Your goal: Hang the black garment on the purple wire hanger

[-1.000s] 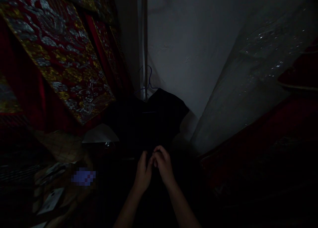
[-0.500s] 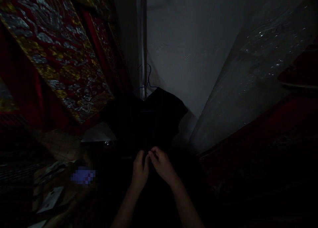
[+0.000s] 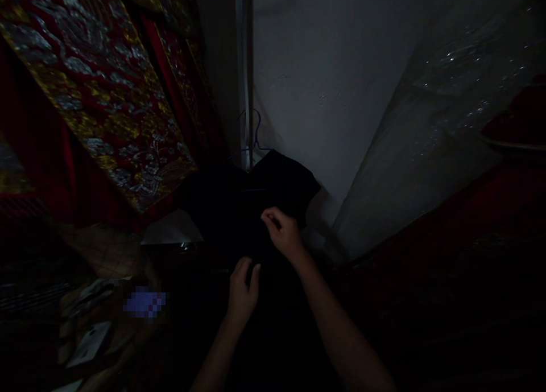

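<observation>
A black short-sleeved garment [image 3: 285, 178] hangs on a thin blue-purple hanger [image 3: 256, 131] in front of me. Low on its front, my left hand [image 3: 243, 292] is curled at the dark cloth, with the thumb a little apart from the bent fingers; it seems to hold the cloth, though the darkness hides the grip. Higher and to the right, my right hand [image 3: 281, 230] is closed in a pinch, thumb against fingertips, before the garment's chest. Whatever lies in that pinch is too small or too dark to make out.
Red cloth with gold and silver embroidery [image 3: 106, 96] hangs at the left. A narrow upright pole [image 3: 245, 50] stands behind the hanger, by a pale wall [image 3: 324, 56]. Clear plastic sheeting [image 3: 409, 136] covers the right side. A white card-like object [image 3: 89, 343] lies lower left.
My right hand has moved up and slightly right, away from my left hand, staying pinched. The left hand has barely moved; its thumb stands slightly farther from the fingers.
</observation>
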A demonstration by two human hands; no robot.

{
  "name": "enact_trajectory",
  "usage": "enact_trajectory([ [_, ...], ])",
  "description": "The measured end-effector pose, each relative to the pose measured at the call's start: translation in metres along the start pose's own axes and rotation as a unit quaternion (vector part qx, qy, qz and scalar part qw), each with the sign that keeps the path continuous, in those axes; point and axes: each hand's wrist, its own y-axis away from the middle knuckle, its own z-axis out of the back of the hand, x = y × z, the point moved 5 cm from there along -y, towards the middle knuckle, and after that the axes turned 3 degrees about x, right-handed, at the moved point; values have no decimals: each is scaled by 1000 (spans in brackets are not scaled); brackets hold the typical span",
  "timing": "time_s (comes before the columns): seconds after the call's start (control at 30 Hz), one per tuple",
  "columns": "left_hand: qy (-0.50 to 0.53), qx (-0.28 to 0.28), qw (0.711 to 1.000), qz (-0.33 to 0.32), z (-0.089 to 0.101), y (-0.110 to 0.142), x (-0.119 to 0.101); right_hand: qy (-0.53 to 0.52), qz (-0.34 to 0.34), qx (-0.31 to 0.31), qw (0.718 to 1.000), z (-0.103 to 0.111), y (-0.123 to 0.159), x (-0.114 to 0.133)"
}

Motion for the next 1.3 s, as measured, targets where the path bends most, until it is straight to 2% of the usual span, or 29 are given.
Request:
enact_trajectory([
  [0.1,-5,21,1000,14,-7,5,11,41,71,-72,994,26,-71,18],
  [0.17,-4,32,999,23,-8,6,21,71,108,-108,986,38,-104,32],
  [0.23,-1,37,999,25,-3,-1,28,86,131,-113,981,43,-118,45],
  [0.3,4,43,999,21,7,-17,26,91,142,-105,980,42,-115,55],
  [0.4,33,36,999,-17,33,-63,-4,105,148,-85,980,39,-99,63],
  [0.5,44,-21,990,-130,64,-124,-60,123,158,-59,978,38,-90,66],
  [0.57,24,-56,978,-201,78,-164,-94,129,174,-47,975,40,-91,68],
  [0.63,-12,-28,971,-238,79,-197,-114,130,192,-32,972,42,-94,69],
  [0.7,-41,13,968,-248,76,-217,-122,126,207,-2,970,43,-98,67],
  [0.77,-27,18,975,-220,75,-225,-123,123,219,42,967,42,-101,64],
  [0.83,13,-5,983,-183,79,-223,-123,128,221,68,965,43,-101,60],
  [0.9,25,-17,985,-171,82,-217,-127,125,203,38,970,47,-101,57],
  [1.0,-26,-18,977,-209,85,-210,-140,75,150,-23,986,54,-102,56],
  [1.17,-98,-11,956,-276,85,-209,-147,-40,48,49,997,41,-109,58],
  [1.3,-133,5,947,-293,85,-210,-143,-102,37,68,992,35,-110,60],
])
